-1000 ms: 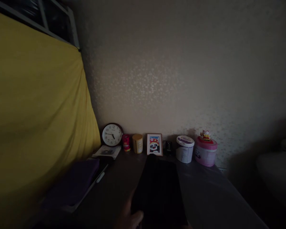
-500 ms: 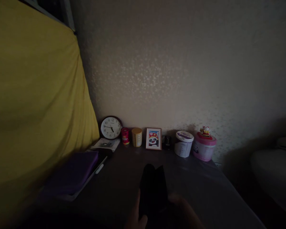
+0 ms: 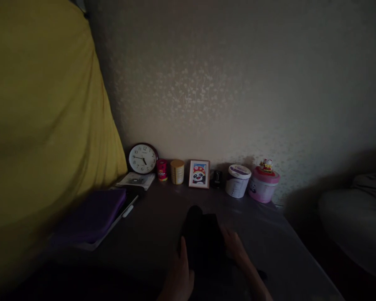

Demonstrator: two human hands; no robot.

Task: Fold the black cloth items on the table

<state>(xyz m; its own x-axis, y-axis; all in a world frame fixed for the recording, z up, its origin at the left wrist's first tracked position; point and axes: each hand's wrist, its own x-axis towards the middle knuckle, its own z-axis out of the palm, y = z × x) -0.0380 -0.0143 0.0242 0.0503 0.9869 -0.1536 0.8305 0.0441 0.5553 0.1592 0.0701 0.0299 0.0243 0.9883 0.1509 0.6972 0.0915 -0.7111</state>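
In the head view a black item (image 3: pixel 203 242) is held between my two hands above the front of the dark table. It looks like soft fabric, with a rounded end at the upper left and a squarer flap beside it; the dim light hides its exact kind. My left hand (image 3: pixel 180 271) grips its left side, thumb and fingers closed on it. On the right edge, my right hand (image 3: pixel 233 244) has its fingers closed against the flap, the fingertips partly hidden. Beside my right forearm a small dark thing (image 3: pixel 262 274) shows, too dim to name.
Along the wall stand a round clock (image 3: pixel 143 159), a red can (image 3: pixel 162 170), a yellow canister (image 3: pixel 177 172), a panda picture frame (image 3: pixel 199 174), a white tub (image 3: pixel 238 182) and a pink tub (image 3: pixel 263 186) with a figurine. A purple case (image 3: pixel 90 215) and white pen (image 3: pixel 128 211) lie left.
The view has tilted down slightly, so the background sits higher. The black item's flap is spread wider to the right, and my right hand has moved up along its edge.
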